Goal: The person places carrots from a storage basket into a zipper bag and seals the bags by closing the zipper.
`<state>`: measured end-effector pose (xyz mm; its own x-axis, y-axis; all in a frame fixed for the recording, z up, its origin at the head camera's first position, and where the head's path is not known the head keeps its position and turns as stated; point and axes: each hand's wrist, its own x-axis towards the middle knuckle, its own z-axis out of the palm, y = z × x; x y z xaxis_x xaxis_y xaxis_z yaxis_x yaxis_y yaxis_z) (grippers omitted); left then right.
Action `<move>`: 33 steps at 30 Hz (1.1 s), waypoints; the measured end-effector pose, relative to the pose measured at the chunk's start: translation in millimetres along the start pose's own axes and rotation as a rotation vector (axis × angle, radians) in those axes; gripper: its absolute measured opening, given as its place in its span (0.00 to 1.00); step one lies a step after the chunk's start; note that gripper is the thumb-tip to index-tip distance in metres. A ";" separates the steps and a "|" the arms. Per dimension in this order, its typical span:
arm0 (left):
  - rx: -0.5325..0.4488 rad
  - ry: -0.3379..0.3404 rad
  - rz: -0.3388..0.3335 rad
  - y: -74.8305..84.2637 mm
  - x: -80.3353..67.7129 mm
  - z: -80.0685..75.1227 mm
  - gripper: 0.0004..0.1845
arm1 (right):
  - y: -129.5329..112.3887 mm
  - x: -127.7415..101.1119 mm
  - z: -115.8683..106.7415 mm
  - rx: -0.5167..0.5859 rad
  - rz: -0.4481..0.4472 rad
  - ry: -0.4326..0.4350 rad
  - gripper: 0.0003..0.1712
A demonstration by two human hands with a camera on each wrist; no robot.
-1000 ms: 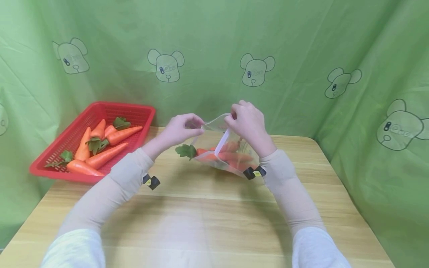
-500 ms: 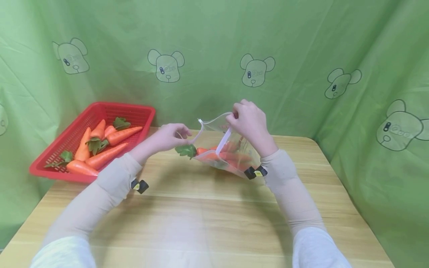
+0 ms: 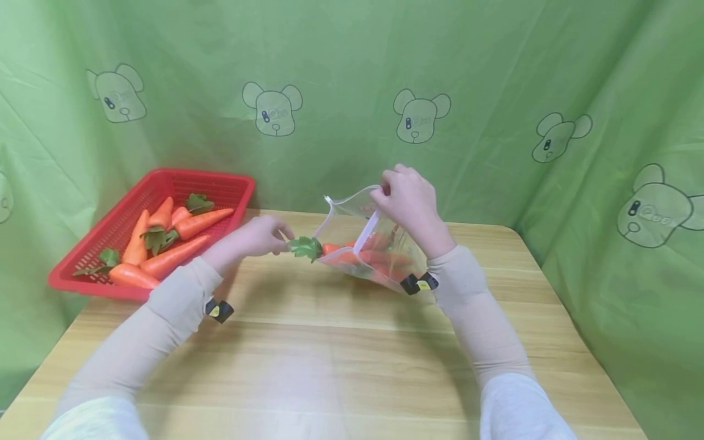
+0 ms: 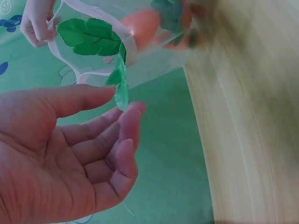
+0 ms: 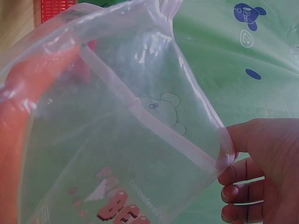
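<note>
At mid-worktop [image 3: 341,342] the clear bag [image 3: 367,244] lies tilted, mouth held up by the right hand [image 3: 408,201], fingers pinched on the rim. Left hand [image 3: 254,237] — fingers loose, apart — touches the carrot's leaf [image 3: 305,247] sticking out of the mouth. Judgement: keep the rim high and taut, push leaf fully inside — avoid snagging the zip strip.

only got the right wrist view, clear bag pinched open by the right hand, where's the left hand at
Observer: The left hand is at the green leafy top of an orange carrot poking out of the clear plastic zip bag.
Operator: gripping it
Observer: Not clearly; thumb and fingertips flank the leaf tip, fingers relaxed.
Operator: more carrots outside
Observer: Yes, several loose orange carrots lie in a red plastic basket, back left.
</note>
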<state>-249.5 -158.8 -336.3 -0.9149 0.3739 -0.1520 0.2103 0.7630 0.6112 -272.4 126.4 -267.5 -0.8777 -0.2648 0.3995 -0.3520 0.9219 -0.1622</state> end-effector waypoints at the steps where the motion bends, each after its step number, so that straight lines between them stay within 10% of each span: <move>1: 0.004 -0.004 -0.008 -1.1 0.6 0.2 0.14 | 0.0 0.0 0.1 0.000 -0.001 0.000 0.10; 33: -0.042 0.109 0.148 38.7 19.9 17.2 0.07 | -0.2 -1.6 3.2 0.005 -0.014 -0.006 0.10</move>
<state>-253.6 -112.7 -329.0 -0.9075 0.4193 0.0260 0.3330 0.6801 0.6532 -271.9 125.7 -271.0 -0.8746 -0.2792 0.3964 -0.3659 0.9165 -0.1616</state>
